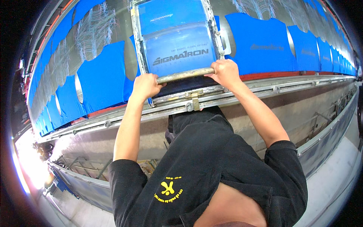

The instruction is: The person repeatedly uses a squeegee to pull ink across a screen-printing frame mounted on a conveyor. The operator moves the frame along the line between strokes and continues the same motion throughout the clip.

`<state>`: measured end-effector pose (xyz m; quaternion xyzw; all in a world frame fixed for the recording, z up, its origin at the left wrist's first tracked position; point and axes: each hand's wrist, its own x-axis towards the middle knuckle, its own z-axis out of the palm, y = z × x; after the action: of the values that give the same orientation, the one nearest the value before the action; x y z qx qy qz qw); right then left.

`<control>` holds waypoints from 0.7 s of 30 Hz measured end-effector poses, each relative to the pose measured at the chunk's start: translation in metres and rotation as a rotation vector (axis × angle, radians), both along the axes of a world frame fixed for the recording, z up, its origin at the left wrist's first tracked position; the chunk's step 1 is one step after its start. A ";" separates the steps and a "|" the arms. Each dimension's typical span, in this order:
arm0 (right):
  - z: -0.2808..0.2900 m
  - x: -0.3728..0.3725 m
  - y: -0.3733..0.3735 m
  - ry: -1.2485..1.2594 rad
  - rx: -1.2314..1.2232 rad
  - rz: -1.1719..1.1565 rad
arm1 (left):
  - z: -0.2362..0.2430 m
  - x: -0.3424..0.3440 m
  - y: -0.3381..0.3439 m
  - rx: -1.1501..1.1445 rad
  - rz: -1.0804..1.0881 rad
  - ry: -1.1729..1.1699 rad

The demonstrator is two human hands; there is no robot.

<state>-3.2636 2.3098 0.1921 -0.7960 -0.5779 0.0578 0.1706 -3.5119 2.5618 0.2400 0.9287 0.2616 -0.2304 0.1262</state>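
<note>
A screen-printing frame (137,39) with worn metal sides lies over a blue fabric panel, and dark lettering shows on its translucent mesh (177,41). Across the frame's near end runs a squeegee (185,75), of which a worn, pale bar is visible; its blade is hidden. My left hand (146,86) is closed round the bar's left end. At the other end, my right hand (225,72) grips it with fingers wrapped over, beside a white handle (227,42) on the frame's right side. A dark strip lies just below the bar.
Blue cut fabric panels (102,75) lie along the long table on the left, with more panels (261,45) on the right. A metal rail (257,87) with a clamp (195,101) runs along the near edge. Behind me stands another long table edge (329,132).
</note>
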 end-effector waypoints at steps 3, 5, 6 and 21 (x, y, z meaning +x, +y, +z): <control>0.013 0.029 0.040 -0.060 0.093 -0.036 | 0.006 0.030 0.042 0.060 -0.035 -0.065; 0.016 0.055 0.071 -0.104 0.073 -0.060 | 0.013 0.059 0.071 0.092 -0.023 -0.069; 0.013 0.068 0.086 -0.109 0.082 -0.064 | 0.012 0.071 0.085 0.099 -0.026 -0.102; -0.023 0.100 0.149 -0.116 -0.106 -0.160 | -0.024 0.114 0.138 0.051 -0.007 -0.035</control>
<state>-3.1632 2.4587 0.1691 -0.8496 -0.5174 0.0280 0.0986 -3.3977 2.6998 0.2160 0.9365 0.2617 -0.2080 0.1062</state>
